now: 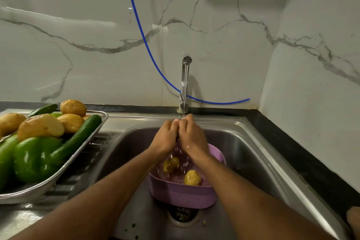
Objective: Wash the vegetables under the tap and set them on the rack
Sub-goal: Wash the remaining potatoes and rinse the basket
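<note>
At the left edge of the sink unit, a metal rack [58, 179] sits on the ribbed draining board [91, 154], piled with potatoes [40, 125], two cucumbers [78, 138] and a green pepper [35, 159]. A blue tube [140, 27] curves down the marble wall [78, 45] and passes behind the tap [184, 84] at the back edge of the steel sink [243, 142]. A thin stream of water falls from the tap onto both hands, which are pressed together above the basin. The left hand [165, 138] has its fingers curled inward against the right hand [191, 136], whose fingers curl back the same way; what they hold between them is hidden, so I cannot tell if either grips a vegetable. Below the hands, a purple basket [183, 195] stands in the sink just behind the drain [183, 214], holding water and two wet potatoes [192, 177] apart from each other. Black counter [292, 142] runs along the right edge.
</note>
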